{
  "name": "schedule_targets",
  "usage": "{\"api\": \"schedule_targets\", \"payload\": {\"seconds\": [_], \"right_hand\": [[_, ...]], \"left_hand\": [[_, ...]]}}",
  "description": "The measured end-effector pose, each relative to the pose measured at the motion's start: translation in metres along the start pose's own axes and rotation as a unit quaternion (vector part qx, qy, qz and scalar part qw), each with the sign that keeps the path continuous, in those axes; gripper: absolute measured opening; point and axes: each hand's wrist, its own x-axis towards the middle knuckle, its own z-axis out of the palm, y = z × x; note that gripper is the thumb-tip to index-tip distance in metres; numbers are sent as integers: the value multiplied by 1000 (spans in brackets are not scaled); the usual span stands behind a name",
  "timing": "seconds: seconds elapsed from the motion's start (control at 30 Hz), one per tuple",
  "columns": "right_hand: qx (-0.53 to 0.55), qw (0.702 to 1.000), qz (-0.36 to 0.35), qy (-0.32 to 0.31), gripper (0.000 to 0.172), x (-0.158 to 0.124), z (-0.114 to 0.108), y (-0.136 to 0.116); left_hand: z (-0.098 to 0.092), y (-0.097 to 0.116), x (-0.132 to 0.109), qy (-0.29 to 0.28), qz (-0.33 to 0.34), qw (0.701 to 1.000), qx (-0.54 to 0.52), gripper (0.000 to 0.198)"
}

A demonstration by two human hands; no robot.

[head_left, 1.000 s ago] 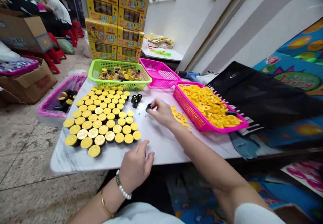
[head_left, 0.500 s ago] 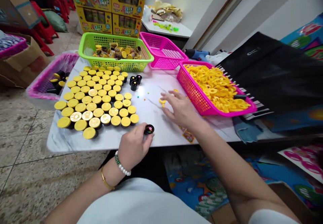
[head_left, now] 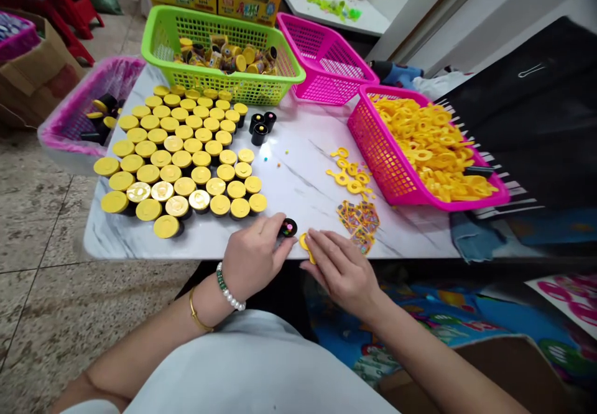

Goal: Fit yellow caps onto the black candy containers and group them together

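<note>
My left hand (head_left: 256, 249) grips a small black cup (head_left: 288, 227) near the table's front edge; bits of pink and green show inside its mouth. Close beside it, my right hand (head_left: 342, 271) pinches a yellow plastic ring piece (head_left: 305, 245) with a short stem. The ring and the cup are apart. Right of the hands lie several printed stickers or cards (head_left: 359, 221), with loose yellow ring pieces (head_left: 352, 174) beyond them. On the left stand many black cups with yellow lids (head_left: 185, 186) in rows. Three lidless black cups (head_left: 259, 133) stand behind.
A pink basket (head_left: 382, 153) of yellow rings stands right. A green basket (head_left: 224, 87) of small wrapped items and another pink basket (head_left: 321, 84) are at the back. A plastic-lined bin (head_left: 65, 134) adjoins the table's left side. Tiny coloured beads (head_left: 278, 165) dot the table (head_left: 308, 140).
My right hand has come back toward my left hand, bringing a yellow ring piece with it. My left hand keeps hold of the black cup. The view has tilted down.
</note>
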Motion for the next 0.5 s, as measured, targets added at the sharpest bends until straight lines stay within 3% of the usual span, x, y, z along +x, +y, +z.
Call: {"api": "schedule_targets", "payload": {"seconds": [0.07, 0.13, 0.2, 0.27, 0.5], "right_hand": [[68, 997, 8, 44, 43, 5, -2, -4], [175, 979, 87, 59, 29, 17, -8, -6], [286, 938, 189, 47, 21, 33, -16, -4], [351, 904, 243, 32, 15, 50, -20, 1], [369, 892, 253, 67, 11, 84, 10, 12]], "left_hand": [[-1, 0, 0, -8, -2, 1000, -1, 28], [-2, 1, 0, -15, -7, 1000, 1, 26], [-3, 1, 1, -18, -13, 1000, 4, 25], [-4, 1, 2, -23, -18, 1000, 5, 23], [-2, 0, 2, -33, -25, 999, -5, 25]]}}
